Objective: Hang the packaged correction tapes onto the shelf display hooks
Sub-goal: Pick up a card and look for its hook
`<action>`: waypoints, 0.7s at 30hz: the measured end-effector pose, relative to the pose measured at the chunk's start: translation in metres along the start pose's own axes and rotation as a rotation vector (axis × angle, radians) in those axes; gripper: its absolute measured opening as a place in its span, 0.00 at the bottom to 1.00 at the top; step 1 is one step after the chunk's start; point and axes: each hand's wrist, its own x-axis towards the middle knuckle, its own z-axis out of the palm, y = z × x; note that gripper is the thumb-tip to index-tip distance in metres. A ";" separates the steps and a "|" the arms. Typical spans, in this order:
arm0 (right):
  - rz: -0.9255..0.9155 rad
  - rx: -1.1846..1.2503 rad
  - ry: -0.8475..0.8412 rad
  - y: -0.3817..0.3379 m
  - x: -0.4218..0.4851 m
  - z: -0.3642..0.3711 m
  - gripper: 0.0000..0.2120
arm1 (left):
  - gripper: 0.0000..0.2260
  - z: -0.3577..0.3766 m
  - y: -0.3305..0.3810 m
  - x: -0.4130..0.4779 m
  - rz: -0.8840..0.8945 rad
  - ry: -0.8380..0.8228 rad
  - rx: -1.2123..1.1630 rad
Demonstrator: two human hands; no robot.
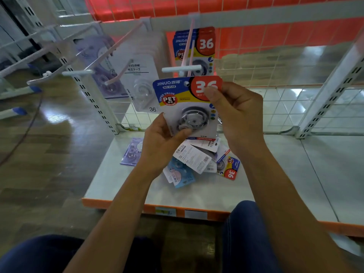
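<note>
Your one head-worn wide-angle camera looks forward and down, close over your left hand (163, 140) and right hand (239, 115), facing the wire-grid back panel (285, 107) far ahead; shelf board (285, 174) near, knees (245, 223) nearest.

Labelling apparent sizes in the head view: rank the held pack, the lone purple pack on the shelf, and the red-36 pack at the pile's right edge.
Largest: held pack, though nearest the camera.
Then purple pack and red-36 pack look alike; both partly covered, so unranked.

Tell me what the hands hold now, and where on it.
One blue, red and yellow carded correction tape pack: left hand pinches its bottom left corner, right hand pinches the red top right corner.
</note>
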 end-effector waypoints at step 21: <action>-0.030 -0.592 0.182 0.078 0.105 -0.003 0.08 | 0.11 0.028 -0.040 0.111 0.032 0.131 0.265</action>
